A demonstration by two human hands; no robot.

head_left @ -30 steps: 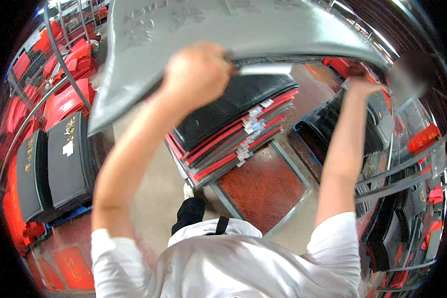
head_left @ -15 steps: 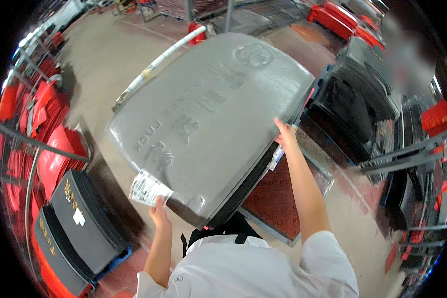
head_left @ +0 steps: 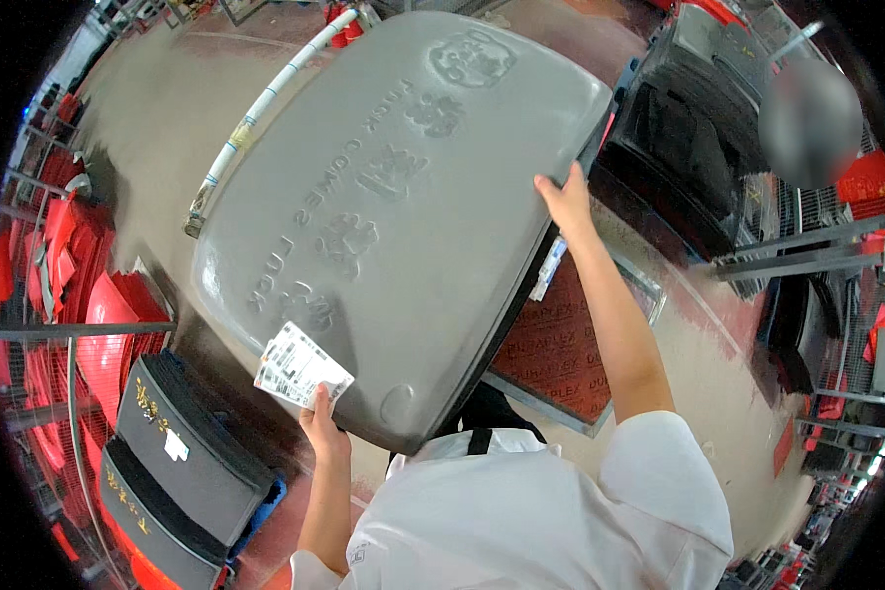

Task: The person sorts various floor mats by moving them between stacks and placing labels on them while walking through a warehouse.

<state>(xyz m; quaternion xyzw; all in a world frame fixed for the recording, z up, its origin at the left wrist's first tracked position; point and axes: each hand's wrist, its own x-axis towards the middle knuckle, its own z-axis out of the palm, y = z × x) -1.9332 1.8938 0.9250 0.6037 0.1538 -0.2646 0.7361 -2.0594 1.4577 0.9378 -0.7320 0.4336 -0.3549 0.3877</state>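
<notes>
In front of me a large grey mat [head_left: 442, 265] with rounded corners lies on a stack, its surface raised in embossed shapes and lettering. Dark layers show beneath its right edge. My left hand [head_left: 322, 425] is closed on a few white printed labels [head_left: 305, 366], thumb on top, at the mat's near left corner. At the right edge my right hand [head_left: 567, 204] grips the grey mat, its thumb on the upper face and some fingers hidden past the edge. A white and blue label [head_left: 549, 269] hangs from the stack's side below that hand.
A white pipe rail [head_left: 265, 103] runs along the stack's far left side. Dark grey mats [head_left: 192, 442] with gold lettering are piled at the left, near red sheets [head_left: 118, 310] behind metal bars. Black mats [head_left: 674, 157] stand at the right. A framed red-brown panel [head_left: 551, 359] is low beside the stack.
The view has shifted, and the grey mat appears higher and slightly to the left. My right hand shows farther up along its edge. My left hand still holds the labels, now spread more visibly.
</notes>
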